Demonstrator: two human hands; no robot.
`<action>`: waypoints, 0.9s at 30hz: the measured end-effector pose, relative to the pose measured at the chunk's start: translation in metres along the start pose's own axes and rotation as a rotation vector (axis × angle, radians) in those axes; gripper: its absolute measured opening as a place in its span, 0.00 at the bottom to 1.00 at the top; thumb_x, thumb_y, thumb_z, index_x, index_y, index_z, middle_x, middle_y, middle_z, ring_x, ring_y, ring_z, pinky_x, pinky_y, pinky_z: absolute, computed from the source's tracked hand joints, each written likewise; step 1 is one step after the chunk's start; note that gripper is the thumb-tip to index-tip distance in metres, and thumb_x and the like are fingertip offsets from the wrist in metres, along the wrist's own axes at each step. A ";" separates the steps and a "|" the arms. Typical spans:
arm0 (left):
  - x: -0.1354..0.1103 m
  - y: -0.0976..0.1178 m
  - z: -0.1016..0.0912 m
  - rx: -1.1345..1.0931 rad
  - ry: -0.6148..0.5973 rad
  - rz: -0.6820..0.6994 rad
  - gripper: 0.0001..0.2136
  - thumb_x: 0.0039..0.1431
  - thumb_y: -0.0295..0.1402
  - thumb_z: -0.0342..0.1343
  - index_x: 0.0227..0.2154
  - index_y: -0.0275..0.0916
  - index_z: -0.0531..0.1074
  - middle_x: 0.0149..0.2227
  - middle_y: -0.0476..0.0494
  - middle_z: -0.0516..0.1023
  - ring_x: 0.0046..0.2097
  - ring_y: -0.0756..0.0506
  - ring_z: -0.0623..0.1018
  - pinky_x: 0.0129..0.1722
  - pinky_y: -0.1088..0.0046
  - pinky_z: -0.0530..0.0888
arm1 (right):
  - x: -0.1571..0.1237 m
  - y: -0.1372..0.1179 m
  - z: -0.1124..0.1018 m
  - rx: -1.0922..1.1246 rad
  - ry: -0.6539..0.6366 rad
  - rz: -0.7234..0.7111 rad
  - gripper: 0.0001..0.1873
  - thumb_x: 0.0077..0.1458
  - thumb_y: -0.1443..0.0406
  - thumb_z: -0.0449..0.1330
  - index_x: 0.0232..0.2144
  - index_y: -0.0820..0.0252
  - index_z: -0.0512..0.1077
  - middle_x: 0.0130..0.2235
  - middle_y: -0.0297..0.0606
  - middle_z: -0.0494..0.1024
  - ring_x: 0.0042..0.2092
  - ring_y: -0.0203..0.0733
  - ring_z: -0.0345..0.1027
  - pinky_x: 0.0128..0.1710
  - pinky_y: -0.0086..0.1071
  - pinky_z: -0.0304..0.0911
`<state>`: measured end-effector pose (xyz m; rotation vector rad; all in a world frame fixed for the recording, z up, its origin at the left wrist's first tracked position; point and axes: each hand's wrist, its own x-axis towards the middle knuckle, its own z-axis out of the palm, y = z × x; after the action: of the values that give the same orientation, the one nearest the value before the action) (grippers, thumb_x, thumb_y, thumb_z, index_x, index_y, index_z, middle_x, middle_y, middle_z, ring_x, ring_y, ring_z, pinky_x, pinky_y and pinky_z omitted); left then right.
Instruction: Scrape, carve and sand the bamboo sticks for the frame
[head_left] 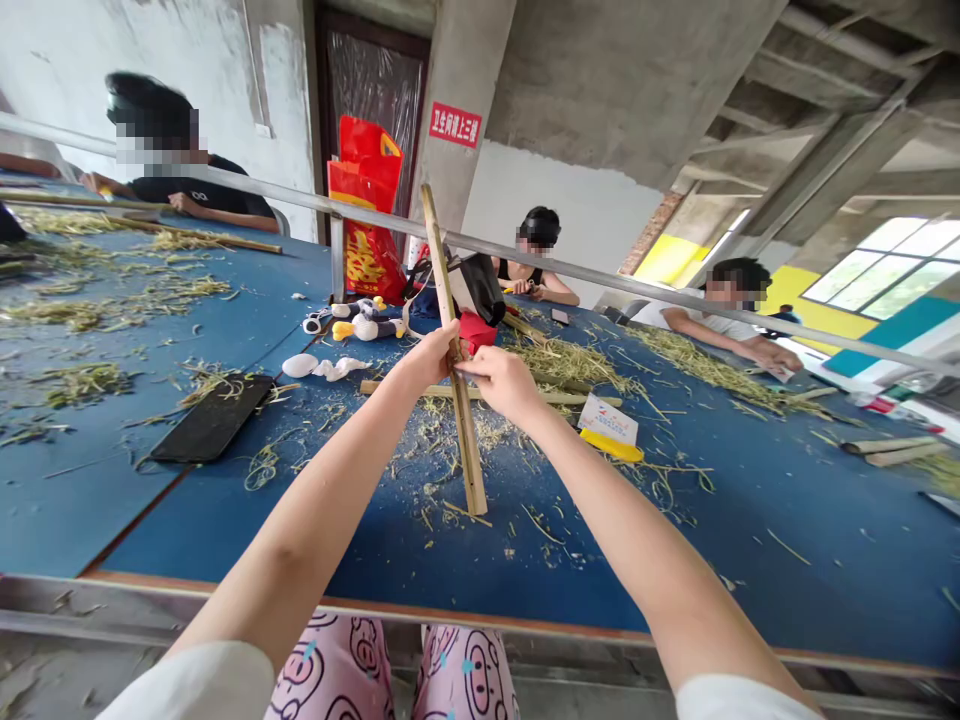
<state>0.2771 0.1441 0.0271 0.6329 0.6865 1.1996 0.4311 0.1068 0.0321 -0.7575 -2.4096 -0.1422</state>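
Observation:
A long bamboo strip [466, 440] stands nearly upright, its lower end resting on the blue table [750, 560]. My left hand [429, 358] is closed around the strip at about its middle. My right hand [501, 382] pinches the strip from the right at the same height, fingers pressed together against it. Bamboo shavings [442, 440] lie scattered on the table under both hands. Another bamboo stick [405, 389] lies flat just behind the hands.
A black phone [212, 418] lies at the left, a white and yellow card [609, 428] at the right. Toys [360, 320], bags [480, 285] and a red bag [367, 215] sit beyond. Three people work at the far edge. A metal rail [600, 275] crosses above.

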 end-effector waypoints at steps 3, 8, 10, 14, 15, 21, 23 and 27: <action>-0.001 0.000 0.000 -0.002 0.008 0.011 0.15 0.69 0.40 0.46 0.27 0.39 0.64 0.17 0.49 0.68 0.18 0.51 0.69 0.18 0.78 0.66 | 0.002 0.001 0.003 0.037 0.033 0.010 0.16 0.57 0.76 0.57 0.40 0.56 0.82 0.30 0.36 0.73 0.32 0.37 0.64 0.34 0.32 0.60; -0.002 0.002 0.000 -0.032 0.040 0.043 0.09 0.66 0.38 0.51 0.31 0.40 0.63 0.18 0.52 0.68 0.18 0.50 0.70 0.21 0.76 0.70 | -0.077 -0.044 -0.008 0.043 -0.058 -0.034 0.21 0.58 0.77 0.53 0.45 0.57 0.79 0.28 0.36 0.71 0.32 0.39 0.62 0.31 0.32 0.58; -0.001 0.002 0.000 -0.067 0.064 0.074 0.08 0.65 0.37 0.53 0.32 0.40 0.63 0.19 0.53 0.68 0.18 0.50 0.70 0.22 0.76 0.70 | -0.111 -0.064 -0.015 0.082 -0.120 -0.018 0.24 0.56 0.79 0.51 0.46 0.57 0.78 0.29 0.36 0.72 0.33 0.40 0.62 0.32 0.33 0.59; 0.001 0.002 -0.001 -0.156 0.090 0.119 0.05 0.65 0.32 0.51 0.33 0.38 0.67 0.19 0.50 0.68 0.18 0.51 0.70 0.20 0.77 0.68 | -0.144 -0.090 -0.023 0.143 -0.205 0.004 0.25 0.56 0.79 0.51 0.48 0.55 0.77 0.32 0.37 0.75 0.34 0.40 0.63 0.34 0.35 0.62; 0.001 0.002 -0.002 -0.177 0.079 0.126 0.06 0.66 0.32 0.49 0.33 0.37 0.67 0.19 0.50 0.68 0.19 0.52 0.69 0.19 0.78 0.67 | -0.144 -0.092 -0.023 0.138 -0.206 0.000 0.24 0.57 0.79 0.51 0.48 0.55 0.77 0.32 0.37 0.75 0.35 0.40 0.64 0.35 0.35 0.63; -0.004 -0.001 -0.011 -0.348 -0.059 0.174 0.12 0.69 0.34 0.43 0.37 0.36 0.70 0.22 0.51 0.65 0.19 0.55 0.65 0.18 0.82 0.63 | -0.086 -0.063 -0.005 -0.026 -0.114 -0.045 0.23 0.56 0.79 0.54 0.47 0.54 0.78 0.31 0.37 0.74 0.36 0.42 0.63 0.37 0.36 0.62; -0.004 -0.002 -0.015 -0.397 -0.135 0.132 0.12 0.69 0.34 0.43 0.37 0.36 0.71 0.22 0.51 0.65 0.19 0.55 0.65 0.18 0.82 0.64 | -0.051 -0.041 0.003 -0.045 -0.056 -0.027 0.20 0.57 0.77 0.55 0.46 0.54 0.79 0.30 0.38 0.73 0.36 0.42 0.64 0.36 0.35 0.61; -0.003 -0.001 -0.021 -0.410 -0.172 0.101 0.14 0.70 0.36 0.42 0.37 0.36 0.71 0.22 0.51 0.65 0.21 0.53 0.67 0.21 0.80 0.66 | 0.012 -0.010 0.014 0.023 0.022 0.028 0.15 0.61 0.72 0.57 0.41 0.53 0.81 0.32 0.36 0.72 0.34 0.38 0.64 0.36 0.32 0.61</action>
<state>0.2613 0.1430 0.0133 0.4217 0.2535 1.3147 0.4099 0.1085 0.0283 -0.7751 -2.3753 -0.1113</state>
